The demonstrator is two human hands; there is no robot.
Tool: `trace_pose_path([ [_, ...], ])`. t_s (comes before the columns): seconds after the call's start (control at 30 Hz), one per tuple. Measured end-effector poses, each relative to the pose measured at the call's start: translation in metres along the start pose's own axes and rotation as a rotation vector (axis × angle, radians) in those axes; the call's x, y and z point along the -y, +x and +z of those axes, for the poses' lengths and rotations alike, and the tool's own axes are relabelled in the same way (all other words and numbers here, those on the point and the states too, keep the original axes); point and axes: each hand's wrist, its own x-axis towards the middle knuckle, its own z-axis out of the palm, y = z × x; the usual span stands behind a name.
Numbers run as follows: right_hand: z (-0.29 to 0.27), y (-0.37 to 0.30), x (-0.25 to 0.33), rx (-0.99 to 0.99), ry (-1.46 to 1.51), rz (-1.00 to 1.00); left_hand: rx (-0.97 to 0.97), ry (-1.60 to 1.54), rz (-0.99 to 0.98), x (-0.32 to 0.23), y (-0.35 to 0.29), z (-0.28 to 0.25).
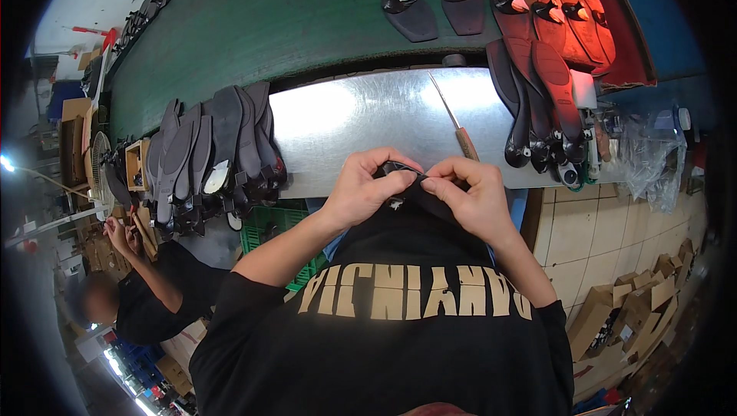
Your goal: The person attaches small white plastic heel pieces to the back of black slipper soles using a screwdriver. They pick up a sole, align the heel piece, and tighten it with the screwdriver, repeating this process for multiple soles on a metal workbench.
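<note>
Just off the front edge of the metal worktop (345, 124), both my hands pinch a dark sandal (431, 203), which my fingers and the black shirt behind it partly hide. My left hand (367, 192) grips it with thumb and forefinger by a glossy black strap (394, 165). The thumb and fingertips of my right hand (474, 195) are closed on the same piece, close to the left thumb. Beyond the right hand, a thin pointed metal tool with a wooden handle (465, 144) lies on the worktop, its tip pointing away from me.
Dark sandals (234, 136) crowd the worktop's left end; others (537, 94) are piled at its right. More sandals (407, 13) lie along the green conveyor belt (261, 24), some in red light. A co-worker (153, 285) is at the left. Cardboard boxes (626, 308) stand on the right.
</note>
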Motion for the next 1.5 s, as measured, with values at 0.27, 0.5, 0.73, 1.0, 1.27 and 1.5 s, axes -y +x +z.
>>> trace_pose_path([
  [0.27, -0.010, 0.013, 0.062, -0.236, -0.349, -0.683, -0.088, -0.081, 0.331, -0.034, -0.031, -0.034],
  [0.5, -0.005, 0.051, -0.020, -0.561, -0.818, -0.526, -0.314, -0.816, 0.124, 0.018, 0.003, -0.090],
  [0.73, -0.006, 0.038, -0.024, -0.338, -0.305, -0.276, -0.209, -1.171, -0.155, 0.032, 0.017, -0.063],
  [1.0, 0.036, 0.008, -0.011, 0.075, 0.278, 0.012, -0.203, -1.203, -0.341, 0.024, 0.034, -0.015],
  [1.27, 0.038, 0.005, -0.031, 0.007, 0.073, -0.097, -0.278, -1.127, -0.345, 0.025, 0.035, 0.000],
  [1.5, 0.038, 0.006, -0.041, -0.068, 0.069, -0.233, -0.250, -1.176, -0.373, 0.020, 0.036, 0.009],
])
